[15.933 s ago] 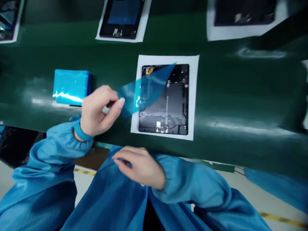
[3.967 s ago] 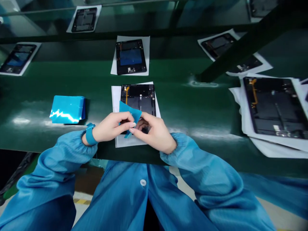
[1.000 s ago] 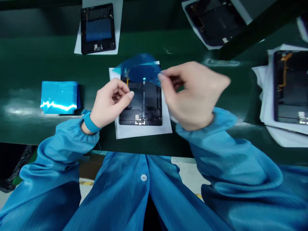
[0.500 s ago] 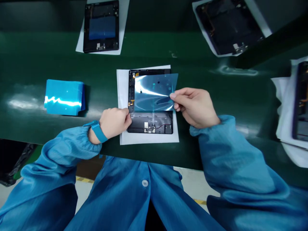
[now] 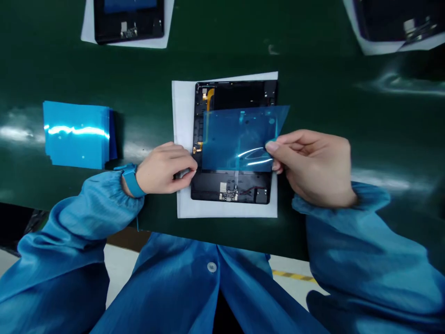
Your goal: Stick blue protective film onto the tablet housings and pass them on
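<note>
A thin, see-through blue plastic film [image 5: 225, 134] lies across the middle of an opened black tablet housing [image 5: 212, 185], partly covering its inside. My right hand [image 5: 314, 162] pinches the film's right edge between thumb and fingers, and that side sticks out past the housing. At the housing's left edge is my left hand [image 5: 167, 168], its fingers curled and the thumb and index tips closed against the rim. Inside the housing an orange flex cable [image 5: 210, 97] and a small circuit board [image 5: 228, 195] show. White paper [image 5: 184, 120] lies under the housing.
To the left on the green table [image 5: 146, 102] sits a stack of blue films [image 5: 76, 139]. Another opened tablet housing [image 5: 128, 21] on paper lies at the back left, and one more housing [image 5: 399, 23] at the back right. Both are cut off by the frame.
The view has come closer and tilted down. My right hand still pinches the film, which now sits lower over the housing, baring its top. My left thumb and index finger have spread apart into a loop.
</note>
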### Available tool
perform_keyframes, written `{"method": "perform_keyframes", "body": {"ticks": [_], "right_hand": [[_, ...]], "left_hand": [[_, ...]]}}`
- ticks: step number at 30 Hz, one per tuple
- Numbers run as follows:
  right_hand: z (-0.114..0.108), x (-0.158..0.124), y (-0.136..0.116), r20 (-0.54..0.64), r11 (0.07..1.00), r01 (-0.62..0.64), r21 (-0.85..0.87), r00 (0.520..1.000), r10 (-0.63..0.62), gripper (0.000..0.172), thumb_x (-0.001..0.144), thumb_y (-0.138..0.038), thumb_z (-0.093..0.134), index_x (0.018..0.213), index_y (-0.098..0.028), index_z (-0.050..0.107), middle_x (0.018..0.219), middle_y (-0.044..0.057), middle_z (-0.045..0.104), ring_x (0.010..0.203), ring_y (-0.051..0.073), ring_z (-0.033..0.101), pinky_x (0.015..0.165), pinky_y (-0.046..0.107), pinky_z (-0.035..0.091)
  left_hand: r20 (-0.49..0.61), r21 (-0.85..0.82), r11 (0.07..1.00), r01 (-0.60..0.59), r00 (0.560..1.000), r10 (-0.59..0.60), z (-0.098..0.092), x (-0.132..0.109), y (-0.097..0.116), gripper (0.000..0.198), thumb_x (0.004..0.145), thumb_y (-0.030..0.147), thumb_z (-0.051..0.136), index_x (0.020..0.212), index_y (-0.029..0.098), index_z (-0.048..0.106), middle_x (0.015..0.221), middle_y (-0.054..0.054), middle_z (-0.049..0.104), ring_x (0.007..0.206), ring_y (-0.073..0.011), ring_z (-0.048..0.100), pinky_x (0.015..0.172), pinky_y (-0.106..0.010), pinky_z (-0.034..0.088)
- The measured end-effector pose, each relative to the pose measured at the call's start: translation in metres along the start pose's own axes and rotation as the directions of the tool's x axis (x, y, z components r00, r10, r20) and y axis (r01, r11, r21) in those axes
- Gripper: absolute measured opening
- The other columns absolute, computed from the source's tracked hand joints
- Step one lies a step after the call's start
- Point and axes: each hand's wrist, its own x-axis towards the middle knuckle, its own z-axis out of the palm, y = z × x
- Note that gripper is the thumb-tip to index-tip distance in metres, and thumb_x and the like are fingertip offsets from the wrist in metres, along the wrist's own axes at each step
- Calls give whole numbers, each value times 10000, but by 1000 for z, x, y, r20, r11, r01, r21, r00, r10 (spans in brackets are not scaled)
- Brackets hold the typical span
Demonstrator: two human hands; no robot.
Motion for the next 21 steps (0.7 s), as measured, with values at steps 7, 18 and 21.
{"method": "perform_keyframes", "body": {"ticks": [7,18,21], "right_hand": [[-1,-10,-4,-2,993,60,-104,998,-60,91,788,-238,860,820,-195,786,585,-10,667,443,83,583,415,181,497],[-1,-16,-5,-7,980,110,-166,994,-113,80,805,-167,842,838,-208,781,617,-35,685,460,69,597,419,163,512],[0,-16,-6,-3,976,130,-176,991,-132,79,809,-156,835,843,-204,783,608,-34,679,463,72,598,424,167,517]], "left_hand": [[-59,-19,998,-64,996,63,0,1,1,91,925,191,574,872,187,647,756,-13,702,670,-137,633,644,-294,449],[-33,-6,998,-55,998,55,-1,2,1,112,939,196,565,869,183,651,726,-11,651,667,-141,601,640,-298,443],[-26,-5,999,-53,998,53,-1,2,1,103,936,195,572,874,179,653,724,-13,646,661,-142,595,631,-302,434]]}}
